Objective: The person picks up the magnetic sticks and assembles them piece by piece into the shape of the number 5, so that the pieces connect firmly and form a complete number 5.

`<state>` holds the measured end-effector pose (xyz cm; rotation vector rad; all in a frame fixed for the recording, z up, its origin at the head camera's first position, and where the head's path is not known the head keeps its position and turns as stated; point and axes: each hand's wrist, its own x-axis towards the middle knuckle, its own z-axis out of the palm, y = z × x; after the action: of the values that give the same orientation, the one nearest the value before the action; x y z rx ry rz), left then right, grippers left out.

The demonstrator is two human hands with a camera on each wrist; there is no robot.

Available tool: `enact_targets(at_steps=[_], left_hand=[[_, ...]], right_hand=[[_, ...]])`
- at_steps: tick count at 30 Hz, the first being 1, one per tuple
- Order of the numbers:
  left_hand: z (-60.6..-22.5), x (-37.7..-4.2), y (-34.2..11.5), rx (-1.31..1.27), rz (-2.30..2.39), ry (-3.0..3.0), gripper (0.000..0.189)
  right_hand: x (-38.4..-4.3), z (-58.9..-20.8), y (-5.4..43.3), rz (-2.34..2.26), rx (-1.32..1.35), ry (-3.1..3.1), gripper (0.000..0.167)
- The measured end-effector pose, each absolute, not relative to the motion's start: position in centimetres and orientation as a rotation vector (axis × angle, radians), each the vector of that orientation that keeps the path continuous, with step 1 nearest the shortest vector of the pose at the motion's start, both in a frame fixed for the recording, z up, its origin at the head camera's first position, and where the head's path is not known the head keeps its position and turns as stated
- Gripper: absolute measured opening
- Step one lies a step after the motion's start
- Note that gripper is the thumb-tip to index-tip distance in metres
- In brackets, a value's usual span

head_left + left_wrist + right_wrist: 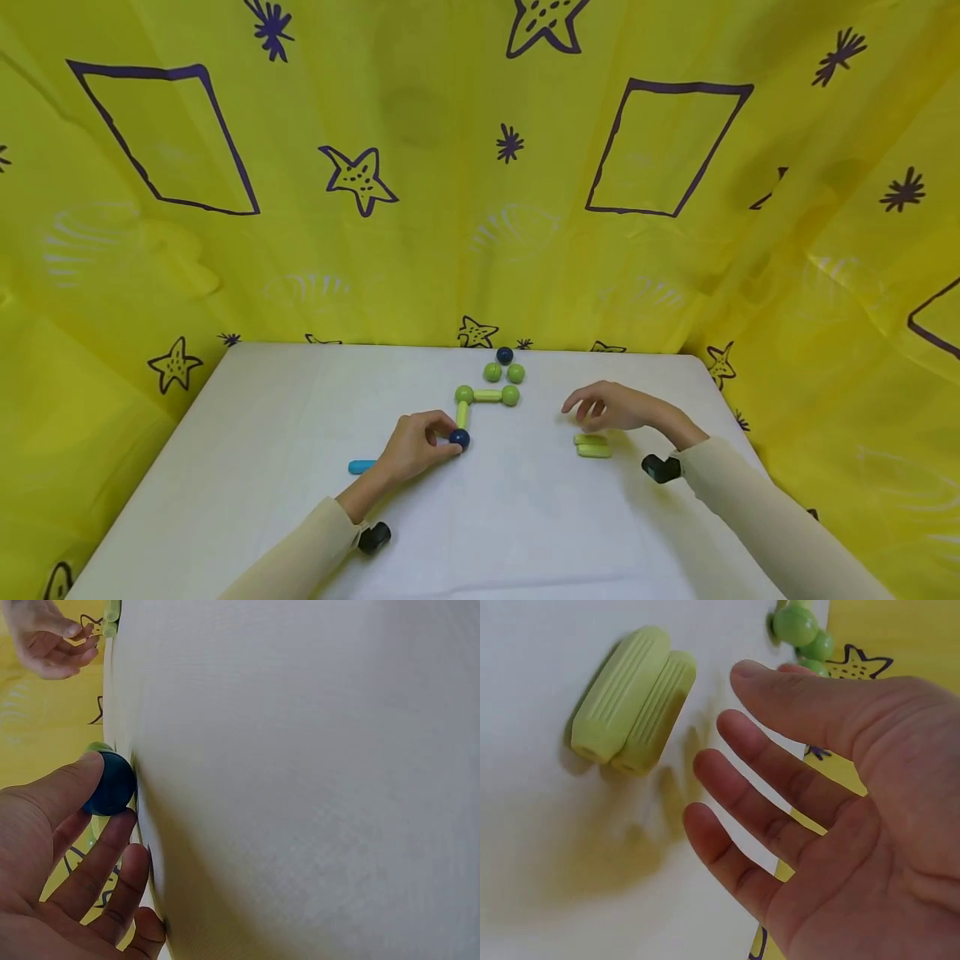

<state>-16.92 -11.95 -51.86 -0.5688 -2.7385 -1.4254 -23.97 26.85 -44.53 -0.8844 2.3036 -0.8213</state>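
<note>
Between thumb and fingers, my left hand (414,446) pinches a dark blue ball (460,439) close over the white table. That ball sits at the near end of a light green rod (462,414). The rod runs up to a green ball (464,394), from which a second light green rod (487,396) leads right to another green ball (511,395). My right hand (613,406) hovers with loosely bent fingers and nothing in its grasp. Just below it lie two ribbed light green rods (634,701) side by side, large in the right wrist view.
Behind the joined pieces are two loose green balls (492,372) and a second dark blue ball (505,356). A blue rod (362,467) lies left of my left hand, partly hidden by it. Yellow patterned curtain (450,250) surrounds the table's back and sides.
</note>
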Motion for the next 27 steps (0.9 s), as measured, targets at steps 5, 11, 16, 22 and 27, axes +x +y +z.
enact_targets(at_steps=[5,11,16,22,27], left_hand=[[-52.0,-17.0,-12.0,-0.578,-1.425,-2.726,0.02],[-52.0,-17.0,-12.0,-0.581,-1.427,-2.715,0.02],[-51.9,-17.0,-12.0,-0.585,-1.419,-2.712,0.02],[-51.8,-16.9,-12.0,-0.57,-1.423,-2.731,0.02],[-51.8,-16.8,-12.0,-0.559,-1.423,-2.734,0.02]], right_hand=[[-24.3,-44.7,27.2,-0.758,-0.843,2.26,0.03],[-24.4,-45.1,27.0,-0.71,-0.776,2.223,0.028],[-24.4,-45.5,26.9,-0.709,-0.784,2.215,0.028],[-24.4,-45.8,27.0,-0.716,-0.824,2.211,0.027],[-24.4,-45.8,27.0,-0.707,-0.81,2.225,0.025]])
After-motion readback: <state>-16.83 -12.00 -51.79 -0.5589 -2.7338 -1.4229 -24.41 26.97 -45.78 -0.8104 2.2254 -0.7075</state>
